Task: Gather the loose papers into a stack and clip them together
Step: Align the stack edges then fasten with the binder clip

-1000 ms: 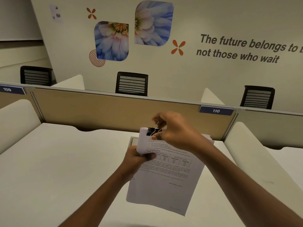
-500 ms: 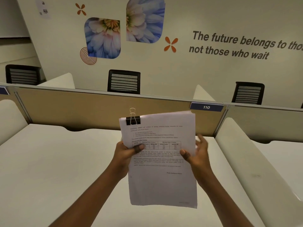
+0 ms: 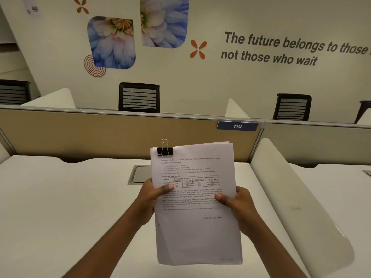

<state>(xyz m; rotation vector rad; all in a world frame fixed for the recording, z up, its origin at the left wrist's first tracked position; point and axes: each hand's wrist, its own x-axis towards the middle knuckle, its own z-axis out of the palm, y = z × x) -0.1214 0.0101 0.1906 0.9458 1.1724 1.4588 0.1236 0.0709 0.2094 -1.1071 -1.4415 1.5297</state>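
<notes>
A stack of white printed papers (image 3: 197, 227) is held upright above the white desk (image 3: 60, 207). A black binder clip (image 3: 165, 151) with silver wire handles bites the stack's top left corner. My left hand (image 3: 154, 194) grips the left edge, thumb on the front page. On the right edge my right hand (image 3: 235, 203) grips the stack, its thumb on the front and its fingers behind the sheets.
A grey cable hatch (image 3: 140, 174) is set into the desk behind the papers. A tan partition (image 3: 100, 133) with a blue "110" tag (image 3: 237, 126) closes the far side. A white curved divider (image 3: 297, 197) runs along the right. Black chairs (image 3: 139, 97) stand beyond.
My right hand left the binder clip, dropped to the right edge of the stack and now grips it. The stack has turned upright. The clip stays on the corner.
</notes>
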